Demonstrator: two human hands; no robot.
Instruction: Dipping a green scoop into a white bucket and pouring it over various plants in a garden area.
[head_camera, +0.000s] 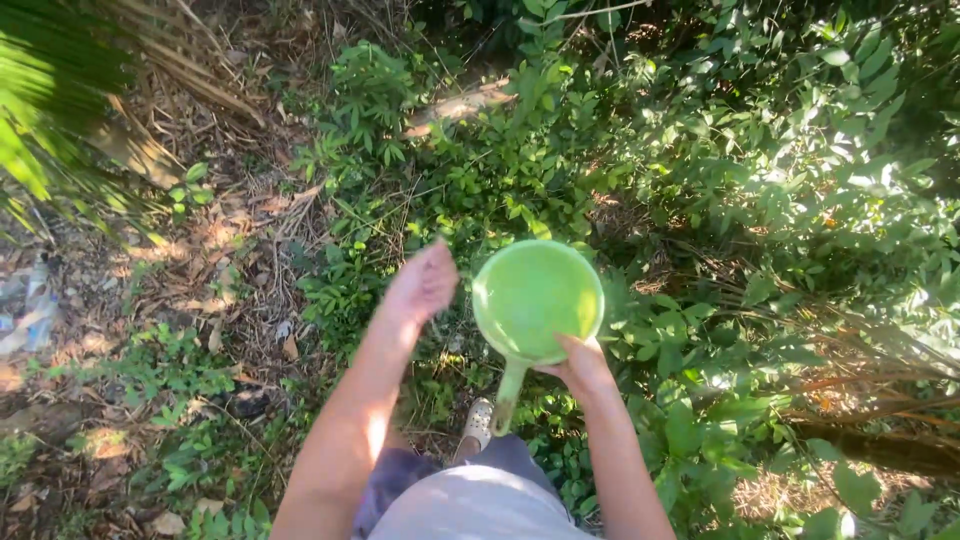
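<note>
I hold a green plastic scoop (537, 298) in my right hand (582, 367), fingers wrapped under the bowl where it meets its handle (508, 395), which points back toward my body. The bowl faces up and looks empty, lit bright by the sun. It hangs in the air over low green plants (500, 180), carried by nothing but my grip.

My left hand (423, 282) is stretched forward just beside the scoop's left rim, apart from it, held over the plants. It grips nothing; the fingers are blurred, and I cannot tell how far they are spread.

Below my arms I see my grey shorts (470, 500) and one light shoe (478, 422) standing among the leaves. To my left the ground (230, 280) is bare earth with dry brown leaves and twigs. To my right the plants grow thick and tall (800, 200), with patches of sun on them.
</note>
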